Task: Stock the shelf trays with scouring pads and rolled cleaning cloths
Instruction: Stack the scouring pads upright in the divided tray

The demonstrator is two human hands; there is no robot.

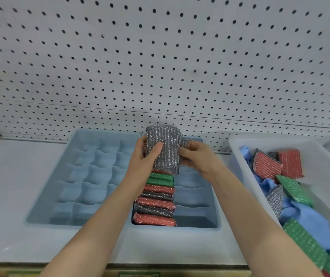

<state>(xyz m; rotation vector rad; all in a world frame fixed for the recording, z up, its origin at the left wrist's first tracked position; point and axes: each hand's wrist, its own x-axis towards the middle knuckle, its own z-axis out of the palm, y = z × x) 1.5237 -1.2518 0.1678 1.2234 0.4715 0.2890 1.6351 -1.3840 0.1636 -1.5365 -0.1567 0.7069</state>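
Head view. Above the far end of the divided blue tray (196,221), clear of it: a bunch of grey scouring pads (163,148), upright. Gripped by the left hand (144,156), thumb laid across the front face. Pinched at the right edge by the right hand (200,158), fingers curled.

Down the tray's left column: a row of red, green and grey pads (156,198) on edge, packed touching, from the near wall up to just under the held bunch. Wavy dividers in its right column.

Just left of the tray: a second blue tray (92,134) of small square cells.

Right of the tray: a white bin (242,160) with red pads (268,164), green pads (294,190) and blue cloths (310,218), jumbled.

Behind the tray: white pegboard (160,56).
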